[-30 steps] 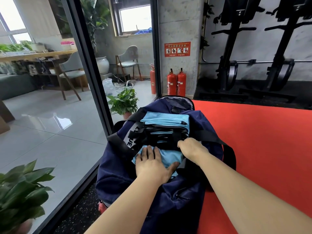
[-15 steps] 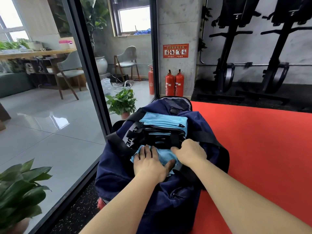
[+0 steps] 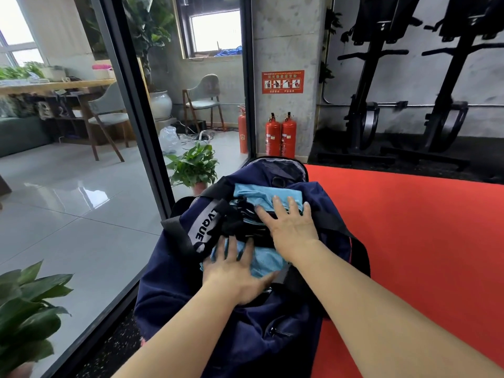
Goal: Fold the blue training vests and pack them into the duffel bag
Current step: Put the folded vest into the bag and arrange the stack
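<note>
The duffel bag [image 3: 240, 342] lies at the edge of a red mat [image 3: 409, 241], mouth open upward. Its long axis runs straight away from the person. The left hand [image 3: 234, 276], fingers spread flat, presses the nearer blue vest [image 3: 266, 259] down inside. The right hand [image 3: 290, 227], also flat and spread, presses farther in, fingertips on a second vest [image 3: 259, 193]. Packing looks nearly done; the next move is probably clearing the strap [image 3: 201, 227] and closing the bag.

A navy duffel bag [image 3: 245, 336] lies on the red mat [image 3: 422, 241].
</note>
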